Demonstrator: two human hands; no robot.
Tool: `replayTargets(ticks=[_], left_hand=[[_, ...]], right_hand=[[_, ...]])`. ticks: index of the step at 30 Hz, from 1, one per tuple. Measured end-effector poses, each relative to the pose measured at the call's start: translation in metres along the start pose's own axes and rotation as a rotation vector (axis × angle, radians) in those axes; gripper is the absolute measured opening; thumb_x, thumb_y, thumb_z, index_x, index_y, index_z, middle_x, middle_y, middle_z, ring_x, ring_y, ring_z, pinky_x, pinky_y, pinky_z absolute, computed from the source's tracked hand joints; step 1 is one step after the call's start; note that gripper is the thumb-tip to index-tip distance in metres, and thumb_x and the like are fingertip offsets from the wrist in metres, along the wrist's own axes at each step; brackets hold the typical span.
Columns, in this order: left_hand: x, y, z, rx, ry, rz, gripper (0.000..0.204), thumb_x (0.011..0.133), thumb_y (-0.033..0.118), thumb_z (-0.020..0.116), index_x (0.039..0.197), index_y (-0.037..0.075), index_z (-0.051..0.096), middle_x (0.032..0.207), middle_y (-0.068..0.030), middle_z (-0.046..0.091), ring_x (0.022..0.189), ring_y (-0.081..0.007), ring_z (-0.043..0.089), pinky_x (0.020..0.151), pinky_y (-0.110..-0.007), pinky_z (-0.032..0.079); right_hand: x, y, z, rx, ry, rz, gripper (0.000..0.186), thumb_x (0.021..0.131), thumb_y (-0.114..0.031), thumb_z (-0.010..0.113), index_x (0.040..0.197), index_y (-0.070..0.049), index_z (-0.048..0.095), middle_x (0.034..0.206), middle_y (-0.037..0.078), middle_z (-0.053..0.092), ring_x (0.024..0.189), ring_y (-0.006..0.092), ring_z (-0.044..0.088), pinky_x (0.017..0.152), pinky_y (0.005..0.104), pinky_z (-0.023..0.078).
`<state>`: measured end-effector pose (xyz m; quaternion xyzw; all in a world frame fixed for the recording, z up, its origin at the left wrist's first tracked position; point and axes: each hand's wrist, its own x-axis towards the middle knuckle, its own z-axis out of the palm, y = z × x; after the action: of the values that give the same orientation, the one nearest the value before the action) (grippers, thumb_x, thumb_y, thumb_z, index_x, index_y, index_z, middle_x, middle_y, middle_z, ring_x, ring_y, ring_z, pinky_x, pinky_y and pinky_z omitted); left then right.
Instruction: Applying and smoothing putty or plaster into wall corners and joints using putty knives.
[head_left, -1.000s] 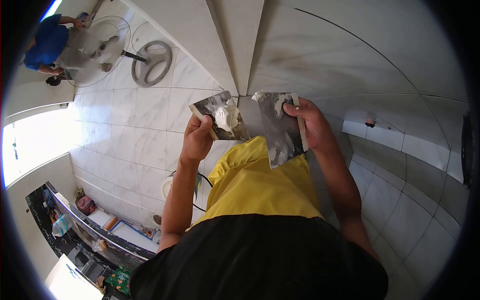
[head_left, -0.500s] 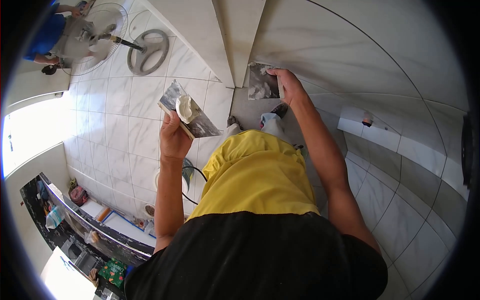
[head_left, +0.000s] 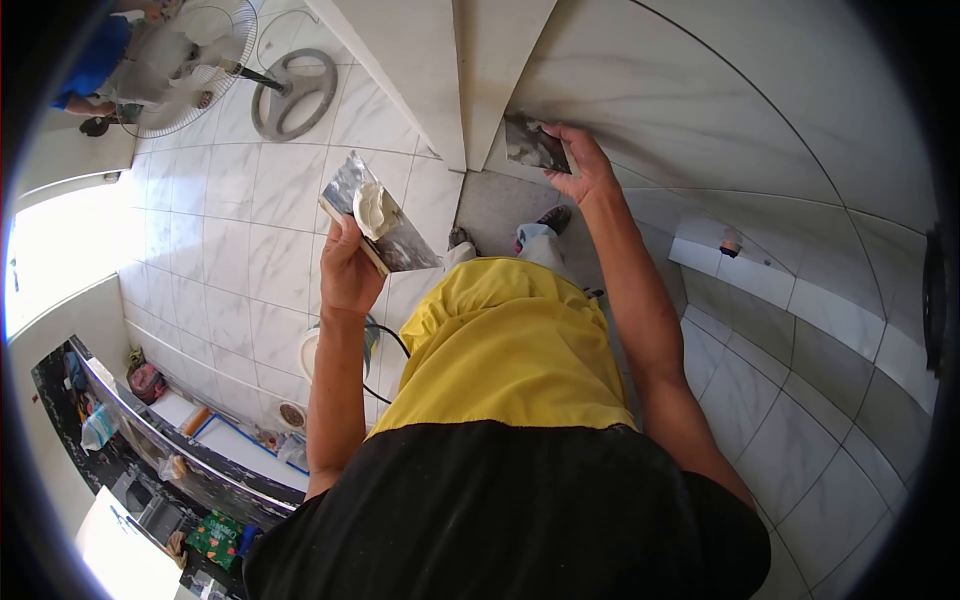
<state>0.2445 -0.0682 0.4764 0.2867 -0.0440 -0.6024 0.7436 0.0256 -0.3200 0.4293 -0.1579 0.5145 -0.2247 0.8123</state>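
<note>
My left hand (head_left: pixel 348 270) is closed round the wooden edge of a flat metal blade (head_left: pixel 406 252), which carries a thick lump of white paste (head_left: pixel 369 206). My right hand (head_left: pixel 585 165) grips a second metal blade (head_left: pixel 532 148), smeared with paste, at the marbled wall (head_left: pixel 680 110) just beside a pale vertical post (head_left: pixel 485 60). Whether that blade touches the wall is hard to tell. Below, my feet (head_left: pixel 550 220) stand on a grey strip of floor in front of the post.
A pedestal fan (head_left: pixel 293 95) stands upper left, with a person in blue (head_left: pixel 97 50) behind it. A white bucket (head_left: pixel 308 352) and black hose are beside my left leg. A cluttered dark counter (head_left: pixel 65 395) is lower left; a pipe stub (head_left: pixel 729 241) sticks out at right.
My right hand with its blade has moved up and forward to the wall by the post. My left hand and loaded blade have shifted left, away from the right one.
</note>
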Motion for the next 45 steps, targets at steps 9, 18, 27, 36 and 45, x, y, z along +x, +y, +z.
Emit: replayTargets(ticks=[9,18,27,36,45], left_hand=[[-0.003,0.000,-0.005,-0.011,0.052,0.001,0.031,0.097,0.017,0.043,0.125,0.005,0.045,0.117,-0.0072,0.057,0.107,-0.0202,0.055,0.093,-0.037,0.045],[-0.001,-0.001,-0.006,-0.033,0.046,0.002,0.031,0.097,0.019,0.043,0.125,0.005,0.045,0.117,-0.0075,0.057,0.108,-0.0201,0.055,0.093,-0.037,0.046],[-0.005,-0.003,-0.006,-0.056,0.041,0.013,0.031,0.097,0.018,0.043,0.125,0.005,0.044,0.117,-0.0076,0.057,0.108,-0.0205,0.055,0.094,-0.037,0.045],[-0.014,-0.001,-0.001,-0.009,0.101,0.020,0.031,0.096,0.014,0.044,0.126,0.006,0.044,0.117,-0.0050,0.056,0.107,-0.0189,0.054,0.094,-0.037,0.045],[-0.020,0.000,-0.007,-0.032,0.062,0.046,0.033,0.098,0.022,0.044,0.126,0.005,0.043,0.119,-0.0078,0.056,0.109,-0.0218,0.055,0.095,-0.040,0.045]], right_hand=[[-0.001,-0.005,-0.005,0.088,-0.060,-0.039,0.016,0.075,-0.012,0.068,0.087,-0.016,0.058,0.078,-0.001,0.063,0.072,0.0146,0.058,0.059,0.0310,0.037],[-0.016,-0.025,-0.005,0.298,-0.233,-0.017,0.019,0.072,0.003,0.067,0.084,-0.009,0.058,0.079,0.004,0.063,0.070,0.0164,0.063,0.056,0.0280,0.050],[-0.056,-0.016,0.001,-0.015,-0.176,-0.031,0.012,0.080,-0.012,0.058,0.088,-0.004,0.061,0.086,0.010,0.066,0.075,0.0215,0.064,0.071,0.0369,0.054],[0.019,0.022,-0.011,-0.083,0.049,0.106,0.019,0.077,-0.010,0.059,0.096,-0.005,0.058,0.089,0.009,0.064,0.079,0.0247,0.063,0.077,0.0388,0.052],[0.046,0.027,-0.028,-0.021,-0.030,0.085,0.022,0.076,-0.012,0.060,0.097,-0.009,0.058,0.089,0.005,0.063,0.084,0.0231,0.062,0.081,0.0432,0.049]])
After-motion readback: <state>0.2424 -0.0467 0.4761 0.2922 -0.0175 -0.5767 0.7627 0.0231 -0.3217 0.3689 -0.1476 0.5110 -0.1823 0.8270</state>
